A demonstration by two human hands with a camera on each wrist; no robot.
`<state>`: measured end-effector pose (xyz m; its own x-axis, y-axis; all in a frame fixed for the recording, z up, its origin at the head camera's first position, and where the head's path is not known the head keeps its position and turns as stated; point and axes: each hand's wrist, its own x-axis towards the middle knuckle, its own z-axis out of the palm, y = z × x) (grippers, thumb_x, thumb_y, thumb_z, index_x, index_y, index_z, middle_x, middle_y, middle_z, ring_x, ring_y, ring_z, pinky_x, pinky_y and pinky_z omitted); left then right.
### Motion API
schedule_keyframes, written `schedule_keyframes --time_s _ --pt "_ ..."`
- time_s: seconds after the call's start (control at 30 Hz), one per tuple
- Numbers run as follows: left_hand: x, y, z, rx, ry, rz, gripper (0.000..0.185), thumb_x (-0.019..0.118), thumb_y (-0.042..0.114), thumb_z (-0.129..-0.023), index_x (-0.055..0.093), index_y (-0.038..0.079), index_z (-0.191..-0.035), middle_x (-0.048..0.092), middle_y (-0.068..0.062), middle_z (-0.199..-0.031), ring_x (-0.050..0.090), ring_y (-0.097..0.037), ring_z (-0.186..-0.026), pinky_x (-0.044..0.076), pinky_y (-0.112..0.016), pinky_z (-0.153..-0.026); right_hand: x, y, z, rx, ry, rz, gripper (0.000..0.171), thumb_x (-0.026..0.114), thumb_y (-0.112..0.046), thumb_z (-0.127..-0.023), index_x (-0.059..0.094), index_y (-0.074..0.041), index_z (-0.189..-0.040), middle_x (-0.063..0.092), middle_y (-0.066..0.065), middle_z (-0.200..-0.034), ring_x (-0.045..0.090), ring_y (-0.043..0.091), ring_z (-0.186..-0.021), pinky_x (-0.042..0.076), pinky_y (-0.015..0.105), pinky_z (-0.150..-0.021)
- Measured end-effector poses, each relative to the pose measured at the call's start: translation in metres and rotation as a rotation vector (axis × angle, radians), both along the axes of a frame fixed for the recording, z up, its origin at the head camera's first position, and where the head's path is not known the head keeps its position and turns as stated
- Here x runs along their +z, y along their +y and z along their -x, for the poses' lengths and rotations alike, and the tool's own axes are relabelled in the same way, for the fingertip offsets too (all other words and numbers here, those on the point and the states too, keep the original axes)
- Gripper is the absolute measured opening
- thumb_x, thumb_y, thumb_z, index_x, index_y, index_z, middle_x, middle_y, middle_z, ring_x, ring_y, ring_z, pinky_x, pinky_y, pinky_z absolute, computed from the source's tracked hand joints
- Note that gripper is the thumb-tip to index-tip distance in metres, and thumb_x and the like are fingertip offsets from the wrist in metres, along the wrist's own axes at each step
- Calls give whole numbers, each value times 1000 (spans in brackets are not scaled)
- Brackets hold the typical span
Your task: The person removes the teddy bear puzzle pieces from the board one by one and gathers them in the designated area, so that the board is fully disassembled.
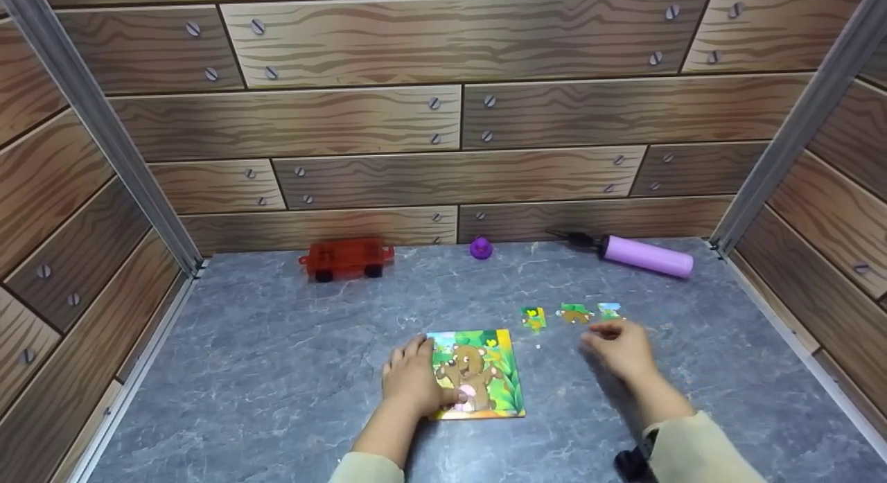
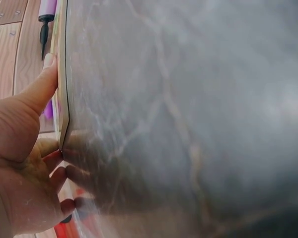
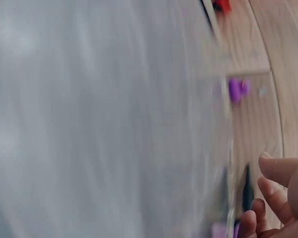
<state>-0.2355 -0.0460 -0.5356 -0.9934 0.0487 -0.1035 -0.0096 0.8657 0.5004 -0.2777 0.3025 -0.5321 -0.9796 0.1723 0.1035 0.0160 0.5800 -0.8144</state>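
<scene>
A square jigsaw puzzle (image 1: pixel 481 365) with a brown bear among green leaves lies flat on the grey marbled table. My left hand (image 1: pixel 414 379) holds it at its left side, the thumb (image 2: pixel 47 79) over the picture and the fingers at the edge. Beyond its upper right corner, three loose puzzle pieces lie in a row: a yellow-green one (image 1: pixel 533 318), a brown-green one (image 1: pixel 574 313) and a pale blue-green one (image 1: pixel 609 310). Just in front of the last piece is my right hand (image 1: pixel 621 348), fingers loosely bent, with a gap between thumb and index finger and nothing between them.
Along the back wall stand a red toy wagon (image 1: pixel 346 258), a small purple duck (image 1: pixel 481 247) and a lilac hand pump (image 1: pixel 648 256) with a black nozzle. Wood-patterned panels (image 1: pixel 360 123) enclose the table at the back and both sides.
</scene>
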Motion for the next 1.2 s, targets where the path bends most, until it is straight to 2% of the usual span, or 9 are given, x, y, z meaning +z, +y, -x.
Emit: schedule_keyframes --time_s 0.17,0.37,0.5,0.67,0.8,1.0,1.2 --pt "-3 0 -3 0 -2 -11 111 97 55 -68 50 5 -156 45 -15 -161 42 -42 -142 36 -62 -114 -1 -31 -15 63 26 39 25 84 -2 -87 76 11 -107 76 17 -97 67 19 -87 54 24 -76" --pt "-4 -1 -1 7 2 -19 112 97 56 -67 51 5 -155 46 -16 -160 41 -43 -143 35 -63 -115 0 -63 -24 146 -6 32 27 87 -5 -85 77 7 -107 75 13 -100 68 25 -91 57 37 -82" --pt "-5 -1 2 8 16 -20 113 98 56 -66 51 5 -155 45 -15 -161 41 -43 -143 34 -64 -116 1 -80 -26 241 -20 35 32 89 -5 -83 77 6 -110 75 13 -104 69 28 -95 59 44 -87" --pt "-8 -1 3 11 9 -15 111 97 55 -68 50 6 -156 44 -15 -162 39 -42 -145 33 -63 -117 0 -97 -30 352 -44 25 41 89 -6 -81 73 9 -116 73 14 -107 65 26 -95 57 41 -83" --pt "-9 -1 4 9 8 -11 110 96 55 -69 50 6 -156 43 -15 -163 39 -43 -145 32 -64 -118 -1 -106 -33 363 -69 -3 43 89 -5 -79 73 9 -117 73 14 -109 65 29 -100 57 46 -88" --pt "1 0 -1 11 -3 -27 110 97 53 -69 50 6 -156 43 -16 -163 38 -43 -146 31 -63 -118 -1 -113 -34 330 -131 -86 40 89 -4 -82 75 5 -118 74 15 -117 67 37 -117 52 55 -104" --pt "9 2 -5 -35 -5 -39 102 95 51 -74 51 10 -157 38 -20 -166 35 -47 -148 27 -67 -121 1 -117 -33 338 -131 -154 37 88 -3 -82 77 3 -116 75 17 -117 67 39 -119 52 56 -106"
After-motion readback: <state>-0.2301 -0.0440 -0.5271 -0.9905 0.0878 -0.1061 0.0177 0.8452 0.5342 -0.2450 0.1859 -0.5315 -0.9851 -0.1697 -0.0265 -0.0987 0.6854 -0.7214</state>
